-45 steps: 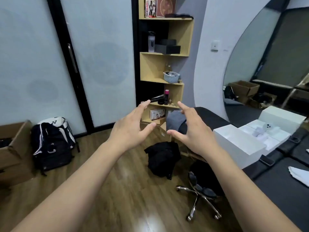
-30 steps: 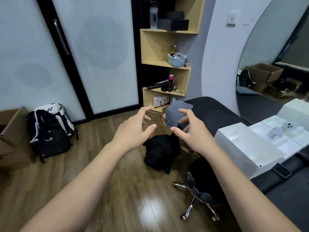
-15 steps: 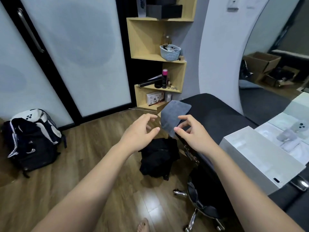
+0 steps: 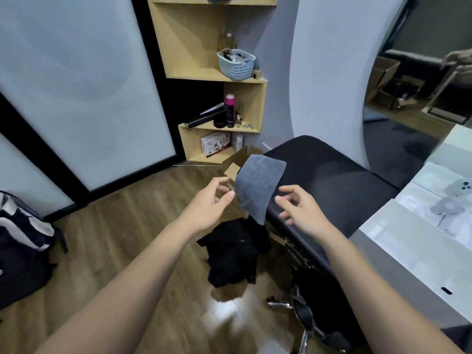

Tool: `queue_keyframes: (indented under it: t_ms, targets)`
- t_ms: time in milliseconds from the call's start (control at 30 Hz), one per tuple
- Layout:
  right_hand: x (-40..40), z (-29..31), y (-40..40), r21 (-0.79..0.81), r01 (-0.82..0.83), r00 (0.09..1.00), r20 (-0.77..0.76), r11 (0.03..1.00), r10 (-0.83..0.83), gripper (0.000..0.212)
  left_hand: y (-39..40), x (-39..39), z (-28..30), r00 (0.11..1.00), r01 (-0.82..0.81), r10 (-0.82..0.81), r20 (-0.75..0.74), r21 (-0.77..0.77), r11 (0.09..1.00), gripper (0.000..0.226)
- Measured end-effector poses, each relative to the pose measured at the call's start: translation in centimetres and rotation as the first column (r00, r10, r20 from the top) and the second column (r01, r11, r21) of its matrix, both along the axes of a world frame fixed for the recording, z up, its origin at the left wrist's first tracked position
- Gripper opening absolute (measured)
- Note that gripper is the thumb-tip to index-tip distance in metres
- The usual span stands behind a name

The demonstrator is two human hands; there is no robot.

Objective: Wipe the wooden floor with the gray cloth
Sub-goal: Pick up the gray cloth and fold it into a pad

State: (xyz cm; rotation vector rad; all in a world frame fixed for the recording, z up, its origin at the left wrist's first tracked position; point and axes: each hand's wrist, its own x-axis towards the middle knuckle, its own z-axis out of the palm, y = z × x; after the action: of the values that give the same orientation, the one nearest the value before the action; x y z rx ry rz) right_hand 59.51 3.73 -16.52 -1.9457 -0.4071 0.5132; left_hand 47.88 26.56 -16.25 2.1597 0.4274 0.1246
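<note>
Your left hand (image 4: 210, 200) hovered with fingers apart, holding nothing, beside the gray cloth (image 4: 258, 186) draped over the black padded bench (image 4: 332, 180) edge. It looked soft and light; pinching the hanging corner should work. Your right hand (image 4: 300, 209), fingers spread, also held nothing.

Two bare forearms enter from the bottom edge of the head view and taper toward the wrists. No sleeve, cuff, watch, bracelet or ring shows anywhere along them; both are uncovered from the bottom edge up to the fingertips. The left hand (image 4: 208, 204) is bare and gloveless, with short, plain fingernails visible on the thumb and forefinger. The right hand (image 4: 302, 210) is likewise bare and gloveless, its nails short and unpainted where they show. The arms are smooth, with no visible marks, tattoos or bandages. The lower parts of both forearms are softly blurred near the frame edge, so fine detail there cannot be made out.
</note>
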Motion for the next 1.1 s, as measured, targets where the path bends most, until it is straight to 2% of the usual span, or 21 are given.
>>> queue_keyframes:
  t_ms: [167, 333, 700, 933, 1100]
  targets:
    - [4.0, -0.8, 2.3, -0.007, 0.083, 0.994, -0.077, 0.997, -0.083, 0.023, 2.2, 4.4, -2.5, 1.000, -0.003, 0.001, -0.030, -0.039, 0.999, 0.040]
    - [8.9, -3.6, 4.9, -0.075, 0.099, 0.985, -0.134, 0.992, -0.108, 0.026, 4.4, 8.8, -5.8, 0.998, -0.044, 0.037, -0.057, -0.123, 0.991, 0.025]
    - [21.0, -11.7, 11.0, -0.221, 0.219, 0.885, -0.365, 0.950, -0.289, 0.036, 9.0, 23.0, -14.1, 0.970, -0.151, 0.110, -0.218, -0.179, 0.972, 0.032]
    - [26.4, -16.1, 12.6, -0.309, 0.235, 0.828, -0.433, 0.922, -0.356, 0.041, 9.6, 30.3, -18.7, 0.928, -0.173, 0.082, -0.363, -0.227, 0.958, 0.046]
    - [28.7, -18.3, 13.1, -0.363, 0.226, 0.824, -0.424, 0.904, -0.376, 0.044, 10.1, 32.9, -20.6, 0.913, -0.188, 0.087, -0.398, -0.222, 0.957, 0.051]
